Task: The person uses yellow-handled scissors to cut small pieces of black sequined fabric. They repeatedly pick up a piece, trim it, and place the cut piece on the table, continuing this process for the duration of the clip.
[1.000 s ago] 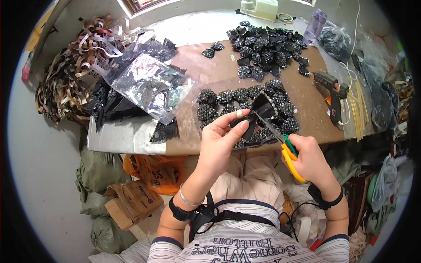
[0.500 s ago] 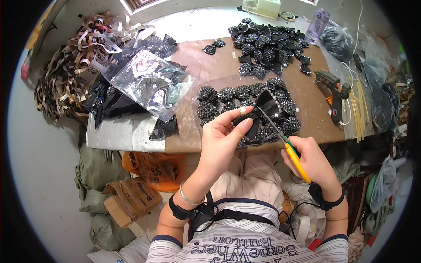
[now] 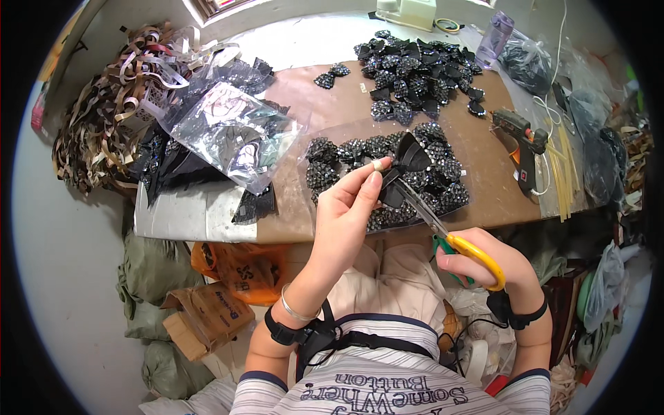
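My left hand (image 3: 349, 207) pinches a black fabric bow (image 3: 412, 153) between thumb and fingertips, its dark underside facing me. In my right hand (image 3: 494, 259) is a pair of scissors (image 3: 474, 253) with yellow and green handles, my fingers closed round them. The blades point up and left and meet the bow at its middle, close to my left fingertips. Whether they bite into anything there is too small to tell. Under the bow lies a clear plastic bag (image 3: 346, 147) filled with rows of black sequined bows, partly hidden by my left hand.
Loose sequined bows (image 3: 415, 76) are heaped at the table's far side. To the right lie a glue gun (image 3: 520, 138), glue sticks (image 3: 568, 173) and a purple bottle (image 3: 495, 38). Ribbon strips (image 3: 104, 117) and a clear plastic sheet (image 3: 232, 135) cover the left. A cardboard box (image 3: 207, 318) sits below.
The scissors have swung lower, their handles spreading and their tips now nearer the bow's centre below the knot. My left hand and the bow have shifted slightly left.
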Tool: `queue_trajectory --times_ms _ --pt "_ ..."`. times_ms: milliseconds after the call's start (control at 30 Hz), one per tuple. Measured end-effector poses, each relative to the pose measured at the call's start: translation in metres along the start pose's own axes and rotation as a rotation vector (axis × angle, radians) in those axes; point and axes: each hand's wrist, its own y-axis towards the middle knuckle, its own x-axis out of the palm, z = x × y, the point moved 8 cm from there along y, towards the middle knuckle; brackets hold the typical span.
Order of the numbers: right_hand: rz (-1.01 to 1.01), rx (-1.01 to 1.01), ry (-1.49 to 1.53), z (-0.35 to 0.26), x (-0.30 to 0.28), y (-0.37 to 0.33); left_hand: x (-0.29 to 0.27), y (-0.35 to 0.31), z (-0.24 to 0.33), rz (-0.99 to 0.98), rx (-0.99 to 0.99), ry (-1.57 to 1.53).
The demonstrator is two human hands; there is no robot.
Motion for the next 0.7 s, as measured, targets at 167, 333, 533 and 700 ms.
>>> queue_trajectory --times_ms 167,333,533,700 --pt "-0.118 0.102 0.127 0.01 0.0 -0.001 0.002 -0.006 0.004 0.002 0.037 0.085" --pt "-0.12 0.105 0.253 0.012 0.001 0.001 -0.001 -0.006 -0.01 -0.007 -0.08 -0.117" --pt "-0.111 0.106 0.34 0.014 0.004 0.002 0.001 -0.011 -0.014 -0.015 -0.047 -0.128" --pt "-0.093 0.064 0.291 0.013 0.004 0.005 0.003 -0.016 -0.014 -0.026 -0.097 -0.166"
